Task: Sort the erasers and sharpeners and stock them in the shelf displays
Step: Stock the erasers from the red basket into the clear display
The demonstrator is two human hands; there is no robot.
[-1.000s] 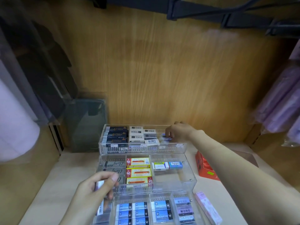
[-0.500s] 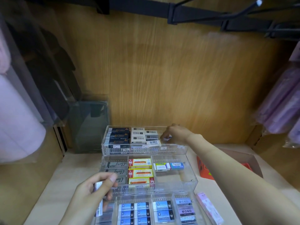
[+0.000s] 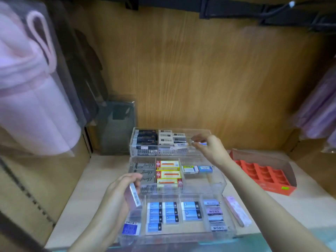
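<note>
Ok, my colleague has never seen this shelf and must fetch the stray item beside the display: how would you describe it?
Find the clear tiered display on the pale shelf. Right of its front tier lies a long, slim pink packet. Unlike its neighbours, it sits outside the compartments, at a slant.

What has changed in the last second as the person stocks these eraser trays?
The right hand has turned and lifted a little at the top tier's right compartment, with a small eraser pinched in its fingertips. The left hand still grips its erasers by the middle tier. The stocked rows in the clear display look unchanged.
</note>
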